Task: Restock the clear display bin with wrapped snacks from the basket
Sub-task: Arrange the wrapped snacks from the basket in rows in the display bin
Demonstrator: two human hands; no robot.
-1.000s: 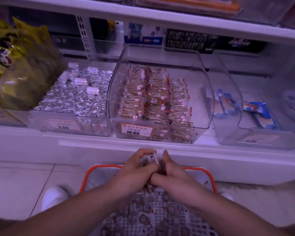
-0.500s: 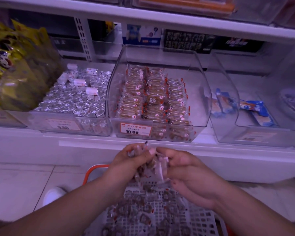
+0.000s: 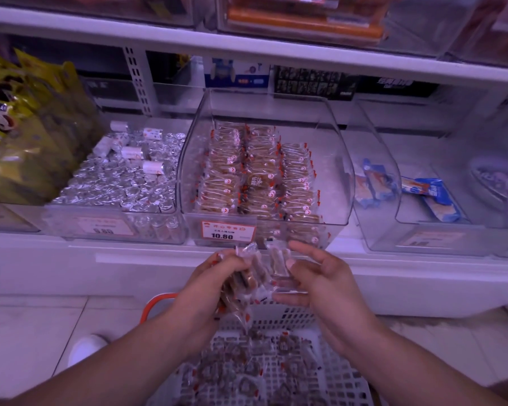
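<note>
We take the clear plastic display bin with the orange 10.80 price tag (image 3: 264, 159) as our landmark. Our left hand (image 3: 217, 276), just below and in front of the bin's front wall, is curled round a bunch of clear-wrapped brown snack bars (image 3: 244, 282), which fan downward from the fist toward the white lattice plastic basket with the orange rim (image 3: 294, 317) beneath the bin. Our right hand (image 3: 320, 276), at the same level and just right of the bunch, pinches one or two more bars (image 3: 279, 259) between thumb and fingers; the wrappers blur together there, so we cannot tell the count.

The bars in both hands stand roughly upright, long axis pointing at the bin, whereas those stocked inside lie crosswise in neat rows. The bin's opening lies up and forward of both hands, the right hand slightly nearer its emptier right side. We judge the bars will need turning sideways before they go in. More snacks remain in the basket.
</note>
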